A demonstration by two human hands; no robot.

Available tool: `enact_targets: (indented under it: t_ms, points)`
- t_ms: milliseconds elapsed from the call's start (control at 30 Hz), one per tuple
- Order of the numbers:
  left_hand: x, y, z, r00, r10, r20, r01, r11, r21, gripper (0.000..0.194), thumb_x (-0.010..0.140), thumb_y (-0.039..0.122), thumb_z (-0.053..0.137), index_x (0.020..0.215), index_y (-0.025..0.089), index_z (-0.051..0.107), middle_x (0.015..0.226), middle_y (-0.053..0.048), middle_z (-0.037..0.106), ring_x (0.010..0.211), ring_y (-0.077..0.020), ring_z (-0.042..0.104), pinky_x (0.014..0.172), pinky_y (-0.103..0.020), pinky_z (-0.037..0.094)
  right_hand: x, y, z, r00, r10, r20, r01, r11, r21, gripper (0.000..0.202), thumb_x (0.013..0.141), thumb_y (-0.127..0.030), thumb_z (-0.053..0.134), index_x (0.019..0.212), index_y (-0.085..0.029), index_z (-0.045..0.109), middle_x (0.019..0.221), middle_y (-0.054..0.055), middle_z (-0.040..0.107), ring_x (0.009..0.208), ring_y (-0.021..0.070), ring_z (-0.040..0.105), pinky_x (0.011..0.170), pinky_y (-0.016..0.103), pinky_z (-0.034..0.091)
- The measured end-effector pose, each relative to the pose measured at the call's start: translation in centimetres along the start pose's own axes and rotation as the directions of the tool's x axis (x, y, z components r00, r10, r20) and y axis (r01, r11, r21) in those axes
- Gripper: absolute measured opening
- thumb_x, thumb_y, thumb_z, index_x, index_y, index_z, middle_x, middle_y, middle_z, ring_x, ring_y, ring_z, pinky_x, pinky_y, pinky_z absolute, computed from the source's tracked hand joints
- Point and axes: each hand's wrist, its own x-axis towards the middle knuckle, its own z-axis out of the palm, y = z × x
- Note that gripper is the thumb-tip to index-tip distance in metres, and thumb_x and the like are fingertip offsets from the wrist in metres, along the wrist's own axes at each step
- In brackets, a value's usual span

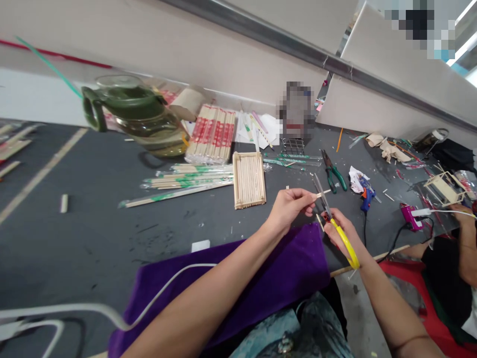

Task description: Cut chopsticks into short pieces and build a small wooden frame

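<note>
Thin pale wooden stick [319, 195] held up above the near edge of the dark grey tabletop [112, 199], between the person's two hands. Left hand [292, 206] pinches it narrowly, thumb against fingers, one end pointing right. Right hand [347, 227] grips yellow-handled metal scissors [340, 232], blades crossing the stick near the left fingertips (whether they bite the wood, cannot tell). Purple cloth [294, 258] lies below the left forearm. Beyond the left hand, a rectangular panel of pale sticks with a raised border [249, 180] lies flat. Farther right: green-handled pliers [334, 172], then a blue glue gun [367, 196] near crumpled white paper [357, 179].
</note>
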Motion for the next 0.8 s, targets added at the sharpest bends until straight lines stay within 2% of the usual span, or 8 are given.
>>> enact_targets:
  t_ms: [233, 533, 633, 733, 800]
  points:
    - [0.0, -0.1, -0.3, 1.000, -0.007, -0.009, 0.007, 1.000, 0.023, 0.028, 0.064, 0.037, 0.086, 0.062, 0.014, 0.071, 0.059, -0.002, 0.065, 0.048, -0.0091, 0.055, 0.050, -0.024, 0.049, 0.1, -0.3, 0.1, 0.999, 0.045, -0.013, -0.046, 0.999, -0.021, 0.047, 0.084, -0.058, 0.070, 0.111, -0.021, 0.059, 0.073, -0.005, 0.046, 0.058, 0.0089, 0.037, 0.049, 0.021, 0.030]
    - [0.3, -0.2, -0.6, 0.999, -0.016, -0.049, 0.018, 0.999, 0.051, 0.028, 0.064, 0.039, 0.084, 0.063, 0.014, 0.072, 0.061, -0.002, 0.065, 0.049, -0.0095, 0.054, 0.051, -0.024, 0.047, 1.2, -0.1, 0.7, 0.992, 0.111, -0.052, -0.109, 0.993, 0.055, 0.047, 0.072, -0.051, 0.081, 0.100, -0.019, 0.063, 0.075, -0.004, 0.051, 0.060, 0.0080, 0.040, 0.050, 0.019, 0.033]
    - [0.2, -0.2, -0.6, 0.997, 0.045, -0.056, -0.037, 0.990, 0.139, 0.025, 0.069, 0.038, 0.079, 0.063, 0.015, 0.071, 0.060, -0.001, 0.064, 0.051, -0.0105, 0.055, 0.053, -0.023, 0.046, 1.2, 0.1, 0.8, 0.994, 0.101, -0.045, -0.097, 0.992, 0.074, 0.046, 0.072, -0.051, 0.081, 0.100, -0.020, 0.063, 0.076, -0.004, 0.052, 0.061, 0.0082, 0.041, 0.051, 0.019, 0.033]
    - [0.2, -0.3, -0.7, 0.987, 0.153, -0.051, -0.131, 0.944, 0.303, 0.022, 0.073, 0.038, 0.076, 0.067, 0.017, 0.072, 0.058, 0.000, 0.063, 0.052, -0.0115, 0.054, 0.053, -0.022, 0.041, 1.0, 0.0, 0.7, 0.996, 0.075, -0.042, -0.072, 0.995, 0.074, 0.046, 0.074, -0.053, 0.081, 0.101, -0.020, 0.062, 0.078, -0.003, 0.052, 0.062, 0.0086, 0.041, 0.051, 0.019, 0.033]
    - [0.2, -0.4, -0.7, 0.980, 0.193, -0.042, -0.166, 0.922, 0.349, 0.022, 0.074, 0.038, 0.075, 0.068, 0.017, 0.072, 0.057, 0.000, 0.063, 0.052, -0.0118, 0.054, 0.053, -0.022, 0.039, 0.9, -0.1, 0.7, 0.998, 0.056, -0.041, -0.053, 0.996, 0.070, 0.048, 0.075, -0.055, 0.080, 0.101, -0.020, 0.062, 0.077, -0.003, 0.050, 0.063, 0.0087, 0.040, 0.051, 0.019, 0.032]
